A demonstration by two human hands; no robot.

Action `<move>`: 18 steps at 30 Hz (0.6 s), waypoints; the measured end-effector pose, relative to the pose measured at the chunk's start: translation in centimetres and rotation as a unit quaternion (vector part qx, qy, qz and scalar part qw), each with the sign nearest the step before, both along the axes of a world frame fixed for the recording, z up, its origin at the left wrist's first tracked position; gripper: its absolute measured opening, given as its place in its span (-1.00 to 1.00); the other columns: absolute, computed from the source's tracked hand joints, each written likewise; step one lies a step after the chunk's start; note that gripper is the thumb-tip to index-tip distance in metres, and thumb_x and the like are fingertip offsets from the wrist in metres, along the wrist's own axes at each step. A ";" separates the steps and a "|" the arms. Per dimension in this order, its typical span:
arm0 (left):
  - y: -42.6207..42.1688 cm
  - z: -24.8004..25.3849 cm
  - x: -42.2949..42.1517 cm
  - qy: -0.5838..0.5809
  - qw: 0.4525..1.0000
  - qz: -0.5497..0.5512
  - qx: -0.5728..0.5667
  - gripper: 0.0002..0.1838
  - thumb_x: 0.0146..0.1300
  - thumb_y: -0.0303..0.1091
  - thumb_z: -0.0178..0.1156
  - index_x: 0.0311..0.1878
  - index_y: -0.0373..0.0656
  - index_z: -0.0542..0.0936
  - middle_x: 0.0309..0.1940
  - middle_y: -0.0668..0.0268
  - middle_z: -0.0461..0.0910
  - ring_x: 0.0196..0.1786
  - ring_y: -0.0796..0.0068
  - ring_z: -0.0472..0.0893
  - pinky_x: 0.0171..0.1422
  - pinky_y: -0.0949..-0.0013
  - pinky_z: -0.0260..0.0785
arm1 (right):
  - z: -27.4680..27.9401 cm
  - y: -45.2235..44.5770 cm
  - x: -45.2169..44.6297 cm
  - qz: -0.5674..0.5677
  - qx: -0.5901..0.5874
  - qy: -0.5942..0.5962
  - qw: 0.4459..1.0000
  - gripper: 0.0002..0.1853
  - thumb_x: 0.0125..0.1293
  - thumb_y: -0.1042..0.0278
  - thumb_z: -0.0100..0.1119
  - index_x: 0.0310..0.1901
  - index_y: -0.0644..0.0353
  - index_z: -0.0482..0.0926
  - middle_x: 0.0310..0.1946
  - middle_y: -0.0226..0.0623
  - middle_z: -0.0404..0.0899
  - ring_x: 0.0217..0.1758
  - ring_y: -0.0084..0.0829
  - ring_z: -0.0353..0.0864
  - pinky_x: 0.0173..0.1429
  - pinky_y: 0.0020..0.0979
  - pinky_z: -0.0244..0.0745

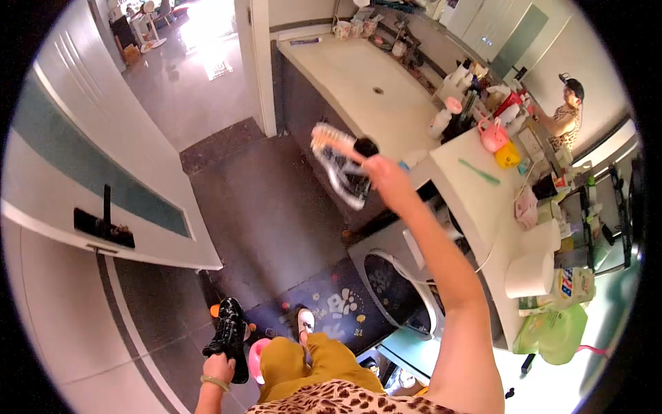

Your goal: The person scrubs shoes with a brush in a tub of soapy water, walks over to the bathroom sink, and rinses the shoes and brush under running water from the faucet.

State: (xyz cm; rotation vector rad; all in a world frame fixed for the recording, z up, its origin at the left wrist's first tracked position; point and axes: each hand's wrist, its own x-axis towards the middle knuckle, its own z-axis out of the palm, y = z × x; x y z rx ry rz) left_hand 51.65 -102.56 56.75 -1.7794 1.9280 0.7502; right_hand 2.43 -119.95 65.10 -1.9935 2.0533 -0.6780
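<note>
Down at the lower left, my left hand [218,369] is closed on a black shoe [227,338] with white flecks like foam on it. My right hand [386,181] is raised by the counter's front edge, fingers wrapped round the pinkish handle of a brush [339,146]. Right behind the brush is a black-and-white sneaker [353,185], tilted and partly blurred. I cannot tell whether my right fingers grip the sneaker as well.
A long pale sink counter [331,65] runs along the right, with bottles and a green toothbrush [478,171] on it. Below stands a front-loading washing machine [396,290]. An open white door [124,159] is at left. A patterned mat [338,303] covers the floor near my feet.
</note>
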 end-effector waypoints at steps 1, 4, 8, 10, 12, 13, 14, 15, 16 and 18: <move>-1.3 0.0 0.1 0.006 1.000 -0.001 -0.013 -0.67 0.09 -0.17 0.08 -0.45 -0.32 0.54 -0.44 -0.09 0.56 -0.29 -0.09 0.56 -0.12 0.04 0.42 | 1.2 -2.3 -1.3 -0.048 -0.037 0.007 0.998 -0.79 0.32 0.20 -0.11 -0.22 0.14 0.44 -0.34 -0.12 0.49 -0.26 -0.09 0.51 -0.20 -0.14 0.40; -5.6 0.2 0.0 0.010 0.999 -0.009 -0.037 -0.67 0.08 -0.17 0.09 -0.45 -0.32 0.53 -0.42 -0.10 0.55 -0.28 -0.09 0.56 -0.12 0.04 0.41 | 5.4 -8.3 -5.7 -0.100 -0.130 0.054 0.985 -0.78 0.30 0.19 -0.06 -0.16 0.11 0.46 -0.33 -0.08 0.52 -0.24 -0.06 0.54 -0.18 -0.15 0.39; -12.3 0.0 -0.9 0.019 0.998 -0.014 -0.062 -0.68 0.09 -0.18 0.09 -0.42 -0.32 0.54 -0.39 -0.11 0.55 -0.26 -0.08 0.56 -0.11 0.05 0.41 | 8.9 -14.6 -11.3 -0.134 -0.147 0.150 0.969 -0.79 0.28 0.21 -0.03 -0.17 0.13 0.46 -0.30 -0.06 0.52 -0.19 0.02 0.49 -0.15 -0.09 0.37; -15.9 -0.8 -1.2 0.030 0.995 -0.023 -0.091 -0.68 0.08 -0.18 0.09 -0.42 -0.32 0.55 -0.41 -0.10 0.56 -0.27 -0.08 0.56 -0.13 0.05 0.42 | 8.5 -17.3 -14.6 -0.117 -0.168 0.183 0.962 -0.79 0.27 0.22 -0.01 -0.19 0.16 0.46 -0.32 -0.04 0.51 -0.19 0.02 0.49 -0.14 -0.10 0.37; -20.2 -1.0 -2.0 0.058 0.993 -0.018 -0.103 -0.69 0.08 -0.20 0.09 -0.41 -0.33 0.54 -0.42 -0.10 0.55 -0.30 -0.10 0.56 -0.15 0.03 0.42 | 7.0 -19.3 -18.3 -0.149 -0.125 0.218 0.956 -0.79 0.27 0.21 -0.01 -0.22 0.16 0.47 -0.33 -0.04 0.53 -0.22 0.02 0.51 -0.16 -0.09 0.39; -22.5 -1.1 -2.3 0.069 0.991 -0.019 -0.111 -0.69 0.09 -0.21 0.08 -0.41 -0.33 0.54 -0.43 -0.11 0.55 -0.31 -0.11 0.56 -0.15 0.02 0.42 | 7.1 -20.5 -19.8 -0.183 -0.088 0.245 0.948 -0.79 0.27 0.20 -0.02 -0.24 0.16 0.47 -0.33 -0.05 0.55 -0.25 0.03 0.52 -0.18 -0.07 0.41; -24.8 -1.2 -2.5 0.080 0.990 -0.020 -0.117 -0.70 0.09 -0.22 0.08 -0.41 -0.34 0.54 -0.43 -0.11 0.55 -0.32 -0.13 0.55 -0.16 0.01 0.42 | 7.1 -20.8 -20.4 -0.189 -0.078 0.252 0.946 -0.78 0.28 0.19 -0.03 -0.24 0.16 0.46 -0.34 -0.05 0.55 -0.26 0.03 0.52 -0.18 -0.07 0.41; -26.8 -1.1 -2.9 0.088 0.988 -0.023 -0.126 -0.70 0.09 -0.23 0.07 -0.44 -0.34 0.53 -0.45 -0.12 0.55 -0.33 -0.13 0.55 -0.17 0.00 0.41 | 7.1 -20.8 -20.7 -0.195 -0.067 0.258 0.944 -0.78 0.28 0.18 -0.03 -0.25 0.17 0.46 -0.35 -0.05 0.55 -0.26 0.03 0.53 -0.18 -0.06 0.40; -29.2 -1.0 -3.6 0.092 0.986 -0.027 -0.134 -0.70 0.09 -0.23 0.07 -0.45 -0.35 0.53 -0.45 -0.12 0.54 -0.34 -0.13 0.55 -0.17 0.00 0.41 | 7.0 -21.2 -21.5 -0.196 -0.067 0.262 0.942 -0.78 0.28 0.18 -0.03 -0.25 0.17 0.46 -0.35 -0.05 0.55 -0.26 0.03 0.53 -0.18 -0.06 0.40; -33.5 -0.7 -4.8 0.112 0.983 -0.032 -0.142 -0.70 0.09 -0.24 0.06 -0.48 -0.35 0.52 -0.47 -0.12 0.54 -0.35 -0.12 0.55 -0.19 0.00 0.41 | 6.1 -21.8 -22.9 -0.204 -0.038 0.203 0.957 -0.80 0.25 0.24 0.01 -0.20 0.16 0.49 -0.40 -0.06 0.54 -0.28 -0.05 0.53 -0.21 -0.17 0.39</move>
